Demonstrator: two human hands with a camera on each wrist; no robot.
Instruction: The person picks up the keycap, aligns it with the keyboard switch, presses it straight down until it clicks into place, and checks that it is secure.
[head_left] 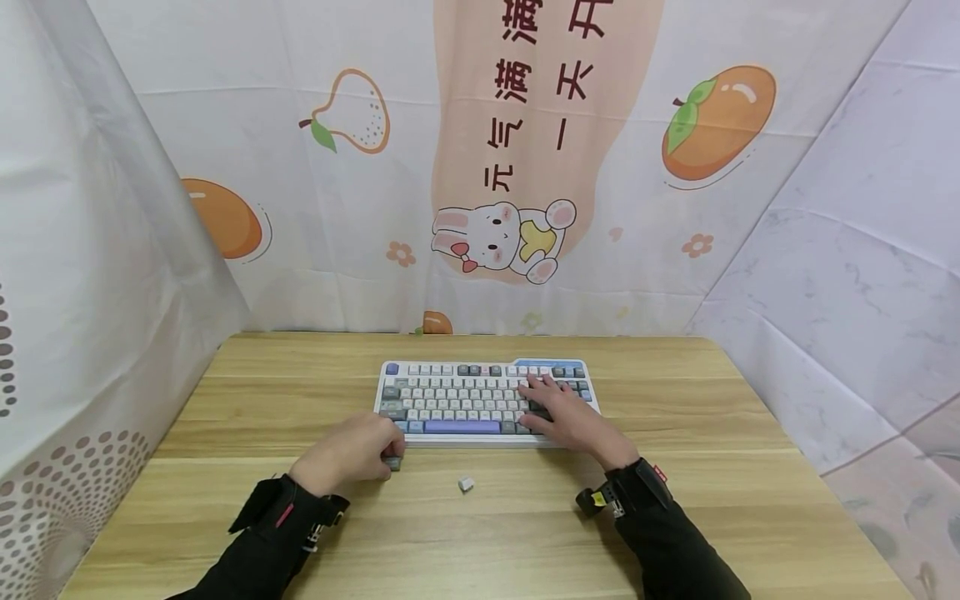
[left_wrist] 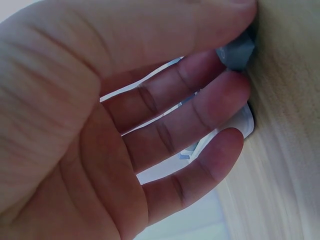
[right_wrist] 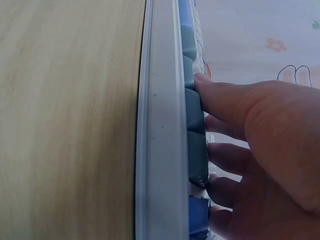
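Observation:
A white keyboard [head_left: 450,404] with white, grey and blue keys and a purple space bar lies on the wooden table. Just in front of its lower left corner, my left hand [head_left: 352,450] pinches a dark grey-blue keycap [left_wrist: 237,51] between thumb and fingertips, low at the table surface. My right hand [head_left: 573,423] rests on the right part of the keyboard, fingers spread. In the right wrist view, its thumb [right_wrist: 212,95] touches the dark keys of the front row. A small light keycap [head_left: 466,484] lies loose on the table between the hands.
The wooden table [head_left: 300,375] reaches back to a printed white curtain [head_left: 360,192]. More cloth hangs at the left [head_left: 112,208] and right [head_left: 847,250] sides. Both wrists wear black straps over dark sleeves.

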